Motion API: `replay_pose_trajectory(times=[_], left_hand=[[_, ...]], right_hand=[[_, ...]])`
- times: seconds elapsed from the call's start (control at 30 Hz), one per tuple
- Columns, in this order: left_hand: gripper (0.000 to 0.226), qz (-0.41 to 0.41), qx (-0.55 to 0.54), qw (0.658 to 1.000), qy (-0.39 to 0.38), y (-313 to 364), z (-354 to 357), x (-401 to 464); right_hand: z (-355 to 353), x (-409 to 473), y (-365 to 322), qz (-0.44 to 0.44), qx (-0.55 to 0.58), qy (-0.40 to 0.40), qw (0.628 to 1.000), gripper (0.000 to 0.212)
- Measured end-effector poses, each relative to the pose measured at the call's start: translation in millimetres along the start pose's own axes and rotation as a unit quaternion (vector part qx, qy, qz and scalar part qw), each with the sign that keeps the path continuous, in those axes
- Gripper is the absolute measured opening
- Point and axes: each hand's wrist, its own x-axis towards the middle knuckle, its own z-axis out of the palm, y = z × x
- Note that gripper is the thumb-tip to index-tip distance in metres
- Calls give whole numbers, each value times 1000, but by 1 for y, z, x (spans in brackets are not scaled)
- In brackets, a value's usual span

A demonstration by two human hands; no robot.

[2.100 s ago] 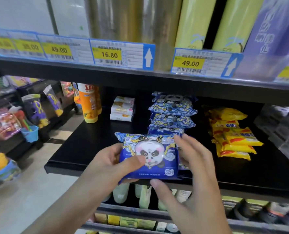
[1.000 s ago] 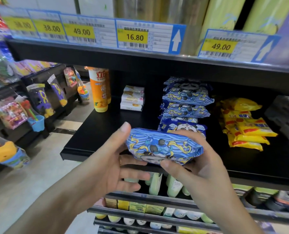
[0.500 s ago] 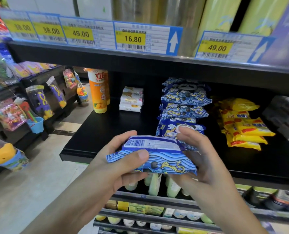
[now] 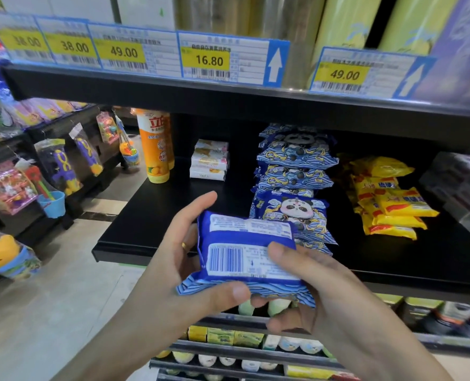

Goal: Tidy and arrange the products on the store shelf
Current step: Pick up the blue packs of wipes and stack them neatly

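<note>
A blue panda-print packet (image 4: 239, 257) is held in both hands just in front of the black shelf (image 4: 156, 215), its back with the barcode facing me. My left hand (image 4: 184, 273) grips its left side, thumb across the bottom edge. My right hand (image 4: 308, 287) holds the right side, thumb on top. Right behind it on the shelf stands a row of the same blue packets (image 4: 294, 174), the front one showing its panda face.
An orange bottle (image 4: 154, 144) and a small stack of white boxes (image 4: 210, 160) stand on the shelf's left part. Yellow packets (image 4: 387, 199) lie to the right. Price tags (image 4: 209, 60) line the shelf above. Lower shelves hold small bottles; toys hang at left.
The packet has been turned over in my hands, from its panda face through its edge to its barcode back. It stays in front of the shelf edge.
</note>
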Motion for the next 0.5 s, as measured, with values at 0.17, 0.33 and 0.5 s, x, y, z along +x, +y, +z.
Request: replay_pose_trajectory(times=[0.17,0.33,0.5], left_hand=[[95,10,32,999,-26,-10,-8,0],[86,-122,-28,992,-35,-9,-11,7],[69,-249,-121,961,-19,1,-9,-2]], right_hand=[[2,-1,2,-16,5,40,999,44],[-3,0,6,-79,-24,58,995,33],[-5,2,13,-175,-81,81,978,41]])
